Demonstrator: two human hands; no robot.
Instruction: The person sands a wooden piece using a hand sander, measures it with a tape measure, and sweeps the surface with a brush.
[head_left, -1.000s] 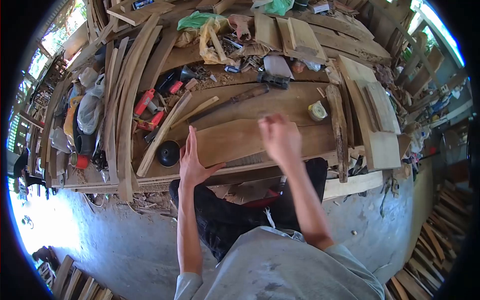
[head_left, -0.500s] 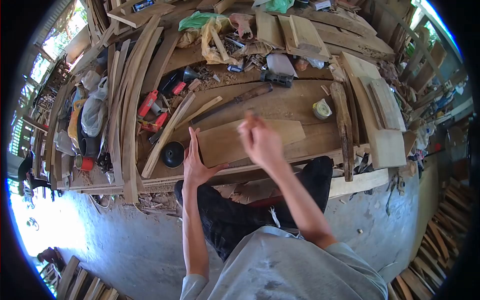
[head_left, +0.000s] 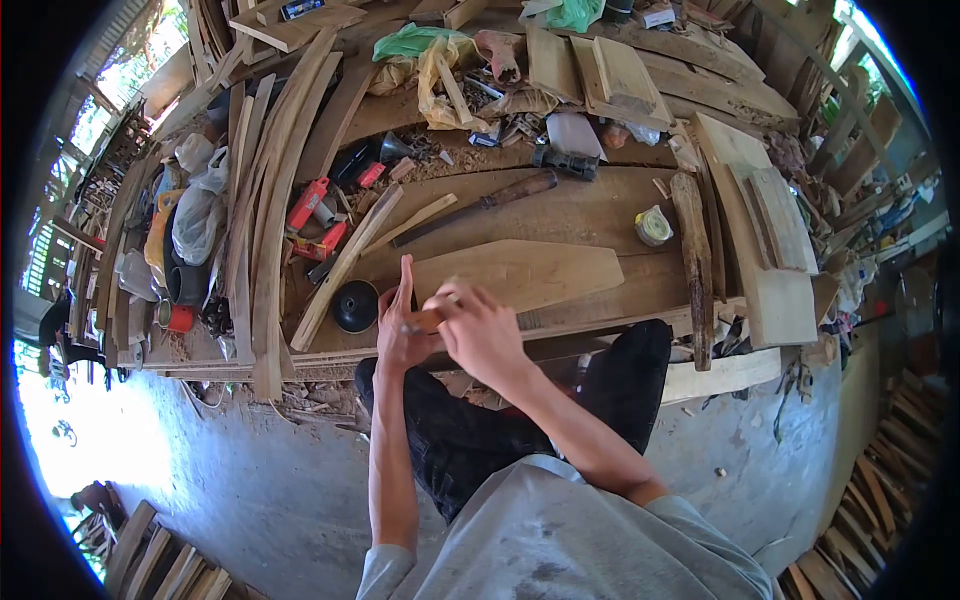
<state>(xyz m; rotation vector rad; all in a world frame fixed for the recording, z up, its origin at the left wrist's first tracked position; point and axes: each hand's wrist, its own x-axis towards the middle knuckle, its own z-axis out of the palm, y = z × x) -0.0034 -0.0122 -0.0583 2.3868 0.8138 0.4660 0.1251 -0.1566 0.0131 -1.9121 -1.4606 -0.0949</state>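
A flat pale wooden board with a tapered right end lies on the workbench. My left hand stands at the board's left end, its fingers stretched out and pressed alongside that edge. Across the near left corner is my right hand, close beside the left one. Its fingers are curled, somewhat blurred, around something small and brownish that I cannot make out. A round black cup-shaped piece sits just left of my left hand. Beyond the board lies a long dark tool with a wooden handle.
A tape measure and a rough wooden stick lie to the right. Red-and-black tools and long wood strips are at the left. Planks, plastic bags and shavings surround the bench.
My right hand has come left and nearer to me, from above the board's middle to beside my left hand. The left hand stays at the board's left end.
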